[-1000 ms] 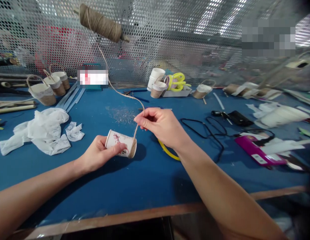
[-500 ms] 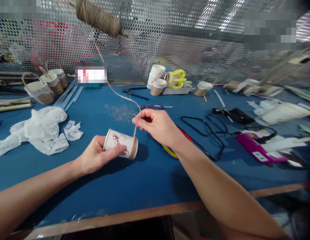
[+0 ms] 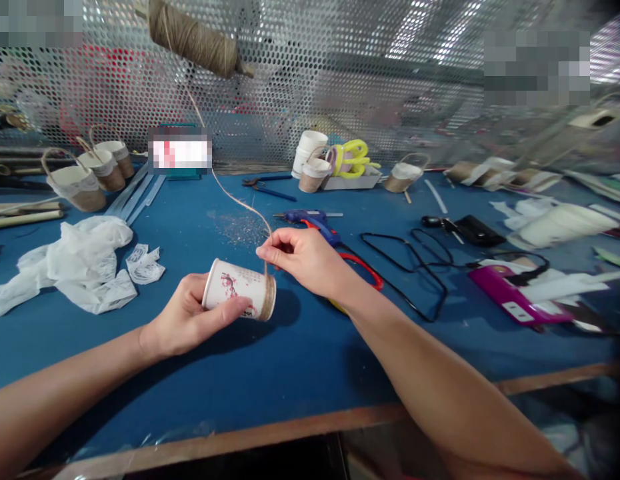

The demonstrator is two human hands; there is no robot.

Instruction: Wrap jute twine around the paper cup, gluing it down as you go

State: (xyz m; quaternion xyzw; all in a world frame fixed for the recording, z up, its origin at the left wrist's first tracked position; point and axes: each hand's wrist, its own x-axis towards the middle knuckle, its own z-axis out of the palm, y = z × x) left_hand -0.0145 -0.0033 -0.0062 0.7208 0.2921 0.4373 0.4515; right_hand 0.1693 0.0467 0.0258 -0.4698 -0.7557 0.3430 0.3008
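Observation:
My left hand (image 3: 193,313) is closed around a white paper cup (image 3: 235,283) with a printed red blossom pattern, tilted on its side with its base to the right. Brown twine (image 3: 269,300) is wound in a band near the base. Between thumb and fingers, my right hand (image 3: 303,257) pinches the twine just above the cup. From there the strand runs up to a large twine spool (image 3: 193,40) mounted in front of the perforated metal screen. A blue glue gun (image 3: 310,219) lies behind my right hand, partly hidden by it.
White lace fabric (image 3: 85,260) lies on the blue table (image 3: 230,380) at left. Small twine-wrapped cups with handles (image 3: 77,190) stand at the back left. Pliers (image 3: 270,188), stacked white cups (image 3: 310,150), a black cable (image 3: 415,250) and a purple device (image 3: 510,297) lie farther back and right.
My right hand has shifted slightly left and down with the twine, closer to the cup. More of the glue gun shows. My left hand still holds the cup, turned a little.

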